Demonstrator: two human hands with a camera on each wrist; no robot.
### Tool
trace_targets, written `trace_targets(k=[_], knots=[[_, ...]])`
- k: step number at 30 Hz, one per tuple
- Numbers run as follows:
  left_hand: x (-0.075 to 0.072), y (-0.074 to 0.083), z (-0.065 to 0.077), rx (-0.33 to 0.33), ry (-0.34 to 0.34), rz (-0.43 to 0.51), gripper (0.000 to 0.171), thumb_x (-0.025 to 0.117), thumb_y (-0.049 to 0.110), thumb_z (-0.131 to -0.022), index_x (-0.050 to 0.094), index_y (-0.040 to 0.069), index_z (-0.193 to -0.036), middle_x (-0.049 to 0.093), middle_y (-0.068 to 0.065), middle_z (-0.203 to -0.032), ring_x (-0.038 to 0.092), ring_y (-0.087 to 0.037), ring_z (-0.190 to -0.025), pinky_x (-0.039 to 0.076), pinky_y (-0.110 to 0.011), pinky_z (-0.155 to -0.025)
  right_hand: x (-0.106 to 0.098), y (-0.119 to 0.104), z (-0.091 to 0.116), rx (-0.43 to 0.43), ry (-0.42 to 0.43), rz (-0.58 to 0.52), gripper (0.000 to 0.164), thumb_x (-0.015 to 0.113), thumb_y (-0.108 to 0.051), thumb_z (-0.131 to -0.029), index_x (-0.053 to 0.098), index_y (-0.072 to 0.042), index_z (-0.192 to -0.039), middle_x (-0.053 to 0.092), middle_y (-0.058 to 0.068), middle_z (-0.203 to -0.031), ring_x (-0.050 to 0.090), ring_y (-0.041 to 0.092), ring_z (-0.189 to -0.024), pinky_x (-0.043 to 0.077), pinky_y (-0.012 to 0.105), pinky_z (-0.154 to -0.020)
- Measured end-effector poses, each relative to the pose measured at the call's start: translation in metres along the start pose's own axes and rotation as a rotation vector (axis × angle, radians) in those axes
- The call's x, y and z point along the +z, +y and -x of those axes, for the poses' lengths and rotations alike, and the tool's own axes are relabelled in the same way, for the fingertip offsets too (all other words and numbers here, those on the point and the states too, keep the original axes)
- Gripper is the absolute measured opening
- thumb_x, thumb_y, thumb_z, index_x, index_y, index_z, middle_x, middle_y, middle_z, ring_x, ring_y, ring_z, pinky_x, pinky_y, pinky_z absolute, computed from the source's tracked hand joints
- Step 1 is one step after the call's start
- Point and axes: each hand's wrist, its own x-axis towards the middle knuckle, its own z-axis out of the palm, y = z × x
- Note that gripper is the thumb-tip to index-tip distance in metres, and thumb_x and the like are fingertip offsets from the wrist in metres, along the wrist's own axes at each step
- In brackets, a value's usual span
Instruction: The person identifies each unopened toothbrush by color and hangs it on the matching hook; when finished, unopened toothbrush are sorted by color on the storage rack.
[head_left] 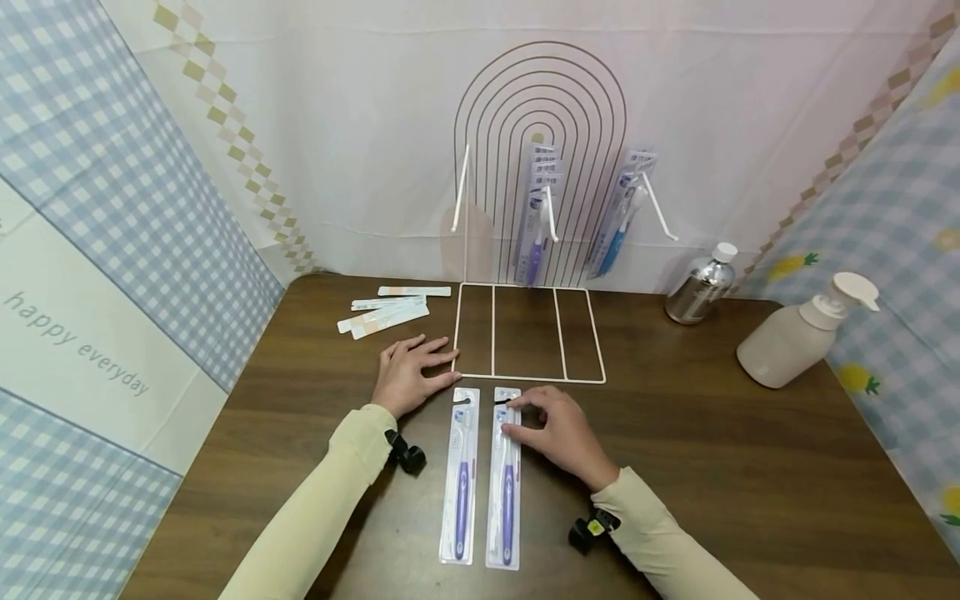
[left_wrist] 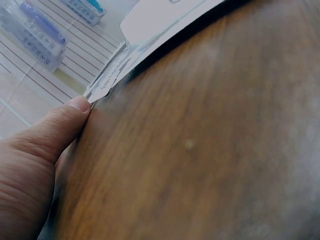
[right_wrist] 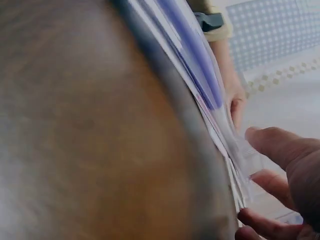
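Two packaged toothbrushes with purple handles lie side by side on the table, the left package [head_left: 461, 492] and the right package [head_left: 504, 500]. My right hand [head_left: 558, 429] is at the top end of the right package, its index fingertip by the black hanging slot. In the right wrist view the thumb [right_wrist: 270, 142] and index finger stand apart beside the package's end. My left hand [head_left: 412, 375] rests with spread fingers on the table, beside the white wire rack [head_left: 492, 333]. Its thumb [left_wrist: 65, 120] tip is right at a package corner in the left wrist view.
Toothbrush packs with purple handles [head_left: 534, 258] and blue handles [head_left: 615, 250] hang on rack hooks; the left hook [head_left: 461, 192] is bare. Several paper strips [head_left: 390, 317] lie at the back left. A silver bottle [head_left: 697, 292] and a pump bottle [head_left: 787, 346] stand at the right.
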Motion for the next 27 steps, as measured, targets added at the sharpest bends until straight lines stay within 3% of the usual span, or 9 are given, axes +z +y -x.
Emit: trace_targets(k=[6, 14, 19, 23, 27], knots=[[0.001, -0.001, 0.0, 0.004, 0.005, 0.005, 0.046, 0.077, 0.052, -0.095, 0.073, 0.034, -0.137, 0.056, 0.009, -0.155, 0.04, -0.029, -0.151, 0.019, -0.056, -0.12, -0.021, -0.006, -0.01, 0.018, 0.023, -0.153, 0.031, 0.089, -0.018, -0.088, 0.077, -0.012, -0.115, 0.074, -0.004, -0.085, 0.053, 0.01, -0.059, 0.043, 0.025, -0.054], [0.0, -0.002, -0.001, 0.011, 0.009, 0.004, 0.045, 0.077, 0.052, -0.095, 0.074, 0.034, -0.136, 0.057, 0.01, -0.155, 0.04, -0.029, -0.151, 0.018, -0.057, -0.12, -0.072, -0.033, -0.041, -0.219, 0.234, -0.18, 0.037, 0.088, -0.008, -0.087, 0.075, -0.013, -0.121, 0.071, -0.005, -0.08, 0.043, 0.009, -0.052, 0.035, 0.022, -0.047], [-0.002, -0.002, 0.0, 0.0, -0.002, 0.011, 0.045, 0.077, 0.052, -0.095, 0.074, 0.034, -0.136, 0.056, 0.01, -0.155, 0.039, -0.029, -0.151, 0.018, -0.057, -0.12, -0.107, -0.056, -0.065, -0.3, 0.358, -0.169, 0.04, 0.086, -0.004, -0.087, 0.074, -0.012, -0.124, 0.068, 0.002, -0.081, 0.044, 0.012, -0.054, 0.035, 0.021, -0.049], [-0.001, -0.001, 0.001, -0.001, 0.008, 0.01, 0.045, 0.077, 0.051, -0.095, 0.074, 0.033, -0.136, 0.056, 0.011, -0.155, 0.039, -0.029, -0.151, 0.018, -0.056, -0.12, -0.123, -0.066, -0.08, -0.335, 0.406, -0.166, 0.038, 0.085, -0.004, -0.088, 0.075, -0.012, -0.124, 0.066, 0.004, -0.083, 0.043, 0.013, -0.054, 0.035, 0.021, -0.05], [0.001, -0.001, 0.0, -0.001, 0.003, 0.008, 0.045, 0.077, 0.052, -0.095, 0.074, 0.034, -0.136, 0.056, 0.011, -0.155, 0.039, -0.028, -0.151, 0.018, -0.056, -0.12, -0.127, -0.072, -0.081, -0.365, 0.395, -0.171, 0.036, 0.084, -0.002, -0.088, 0.076, -0.011, -0.122, 0.063, 0.002, -0.083, 0.043, 0.012, -0.053, 0.034, 0.021, -0.049]])
